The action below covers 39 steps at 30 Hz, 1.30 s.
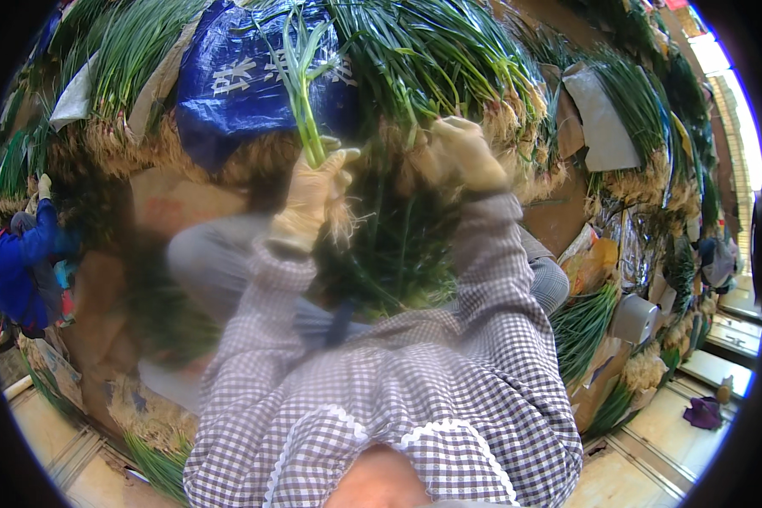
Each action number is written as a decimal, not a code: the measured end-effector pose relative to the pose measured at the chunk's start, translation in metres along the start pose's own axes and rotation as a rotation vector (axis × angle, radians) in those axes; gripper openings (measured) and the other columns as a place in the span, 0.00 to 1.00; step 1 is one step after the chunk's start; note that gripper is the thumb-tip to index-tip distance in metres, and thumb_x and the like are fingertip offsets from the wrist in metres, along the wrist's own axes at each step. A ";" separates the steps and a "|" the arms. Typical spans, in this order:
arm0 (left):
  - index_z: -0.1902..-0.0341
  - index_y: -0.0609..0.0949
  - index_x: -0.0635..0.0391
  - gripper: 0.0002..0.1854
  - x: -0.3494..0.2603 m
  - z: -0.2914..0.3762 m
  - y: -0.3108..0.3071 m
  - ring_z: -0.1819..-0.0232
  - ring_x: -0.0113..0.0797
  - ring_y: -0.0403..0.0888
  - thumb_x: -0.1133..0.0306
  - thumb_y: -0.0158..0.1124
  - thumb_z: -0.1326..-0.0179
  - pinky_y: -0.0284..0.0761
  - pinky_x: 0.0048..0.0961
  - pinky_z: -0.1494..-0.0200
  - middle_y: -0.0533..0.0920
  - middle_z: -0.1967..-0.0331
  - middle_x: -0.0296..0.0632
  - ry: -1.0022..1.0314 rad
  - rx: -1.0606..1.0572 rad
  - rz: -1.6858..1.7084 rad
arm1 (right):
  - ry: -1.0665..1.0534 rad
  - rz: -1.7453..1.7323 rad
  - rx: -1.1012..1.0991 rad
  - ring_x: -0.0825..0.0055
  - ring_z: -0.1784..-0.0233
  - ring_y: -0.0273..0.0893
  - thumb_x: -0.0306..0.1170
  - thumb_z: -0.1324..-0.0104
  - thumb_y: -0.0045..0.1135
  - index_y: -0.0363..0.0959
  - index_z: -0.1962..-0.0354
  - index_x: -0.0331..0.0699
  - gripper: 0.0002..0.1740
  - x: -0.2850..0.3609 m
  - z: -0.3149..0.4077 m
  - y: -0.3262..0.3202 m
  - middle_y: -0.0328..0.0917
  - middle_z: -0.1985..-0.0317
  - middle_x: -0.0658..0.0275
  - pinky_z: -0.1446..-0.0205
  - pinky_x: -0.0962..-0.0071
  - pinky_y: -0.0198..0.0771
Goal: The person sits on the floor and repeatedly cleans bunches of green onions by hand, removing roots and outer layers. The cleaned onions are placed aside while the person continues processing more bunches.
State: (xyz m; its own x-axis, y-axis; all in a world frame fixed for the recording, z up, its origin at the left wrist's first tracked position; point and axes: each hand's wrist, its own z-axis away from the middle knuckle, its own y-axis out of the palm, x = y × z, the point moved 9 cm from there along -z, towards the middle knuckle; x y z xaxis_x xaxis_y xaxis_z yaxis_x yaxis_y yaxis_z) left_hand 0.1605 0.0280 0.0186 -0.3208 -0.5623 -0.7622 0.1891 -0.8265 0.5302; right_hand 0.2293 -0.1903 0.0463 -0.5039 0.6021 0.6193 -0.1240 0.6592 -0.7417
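Observation:
My left hand [314, 193], in a pale yellow rubber glove, is closed around a small bunch of green onions [307, 114]; their leaves point up and away, and the pale roots hang below the fist. My right hand [467, 149], gloved alike and blurred, is at the root ends of the large green onion pile [438, 57]; whether its fingers hold a stalk, I cannot tell. A blue plastic sheet [228, 82] with white writing covers part of the pile behind my left hand. Loose green leaves [387, 254] lie between my bent legs.
A person in a blue jacket [13, 273] works at the far left beside more onions. Flattened cardboard [178, 197] lies under the pile. At the right are more onion bundles [628, 114], plastic bags [600, 260] and a grey metal-looking box [635, 319]. Another bundle [159, 444] lies at the lower left.

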 end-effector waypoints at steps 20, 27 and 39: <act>0.57 0.73 0.51 0.09 0.016 0.015 -0.007 0.79 0.22 0.76 0.75 0.61 0.40 0.69 0.14 0.80 0.84 0.63 0.46 0.043 -0.059 -0.104 | 0.537 -1.194 -0.062 0.79 0.71 0.73 0.36 0.39 0.58 0.75 0.66 0.35 0.12 -0.063 0.000 0.073 0.73 0.78 0.68 0.70 0.81 0.67; 0.61 0.73 0.52 0.09 0.046 0.013 -0.011 0.78 0.21 0.74 0.72 0.64 0.41 0.69 0.14 0.80 0.80 0.70 0.35 0.004 -0.048 -0.163 | 0.826 -0.702 0.151 0.84 0.71 0.73 0.23 0.41 0.56 0.66 0.73 0.39 0.07 0.016 0.054 0.057 0.73 0.76 0.69 0.68 0.80 0.72; 0.60 0.72 0.54 0.08 0.101 0.038 -0.021 0.73 0.22 0.75 0.76 0.60 0.40 0.73 0.17 0.73 0.77 0.70 0.34 -0.064 -0.014 -0.182 | 0.835 -1.088 -0.400 0.81 0.73 0.69 0.31 0.37 0.56 0.71 0.57 0.38 0.12 -0.016 0.044 0.126 0.75 0.68 0.68 0.71 0.85 0.66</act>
State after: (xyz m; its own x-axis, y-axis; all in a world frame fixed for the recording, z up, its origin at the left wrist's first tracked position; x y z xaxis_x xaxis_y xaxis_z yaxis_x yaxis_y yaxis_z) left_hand 0.0886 -0.0107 -0.0549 -0.4095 -0.4009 -0.8195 0.1355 -0.9150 0.3799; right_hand 0.1837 -0.1365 -0.0686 0.3439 -0.2859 0.8944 0.2006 0.9529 0.2275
